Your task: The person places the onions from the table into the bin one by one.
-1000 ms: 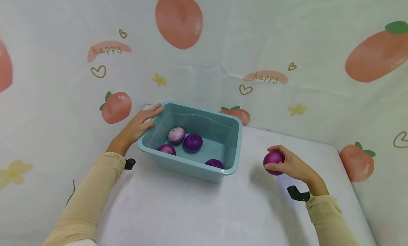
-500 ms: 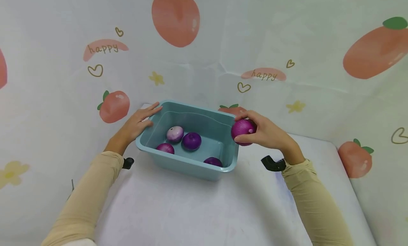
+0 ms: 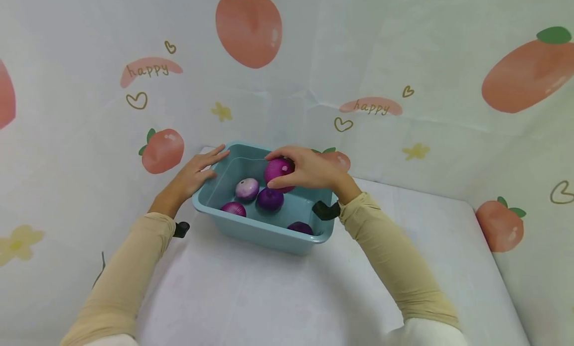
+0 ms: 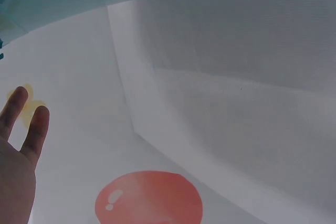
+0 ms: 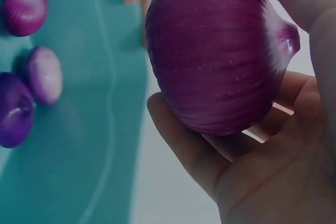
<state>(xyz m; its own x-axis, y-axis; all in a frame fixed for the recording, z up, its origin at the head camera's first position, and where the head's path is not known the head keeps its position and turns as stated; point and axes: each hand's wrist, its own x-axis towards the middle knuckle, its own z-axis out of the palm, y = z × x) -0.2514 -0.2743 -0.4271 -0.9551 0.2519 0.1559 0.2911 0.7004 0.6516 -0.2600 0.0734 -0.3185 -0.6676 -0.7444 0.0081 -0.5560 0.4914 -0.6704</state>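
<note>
A teal plastic tub point(image 3: 262, 234) stands on the white table and holds several purple onions, among them a pale one point(image 3: 247, 188) and a dark one point(image 3: 270, 199). My right hand point(image 3: 301, 170) grips another purple onion point(image 3: 278, 170) above the tub's inside; the right wrist view shows that onion point(image 5: 215, 51) wrapped by my fingers, with the tub floor point(image 5: 79, 129) below. My left hand point(image 3: 194, 173) rests flat with straight fingers on the tub's far left corner; the left wrist view shows only its fingers point(image 4: 23, 124).
A cloth printed with peaches point(image 3: 248, 27) covers the walls behind and beside the table. The white table surface point(image 3: 278, 296) stretches in front of the tub, and its right edge point(image 3: 502, 286) runs along the cloth wall.
My right hand lifted the onion from the table at the right, carried it left over the tub's rim, and now holds it above the tub's inside. The left hand stayed put.
</note>
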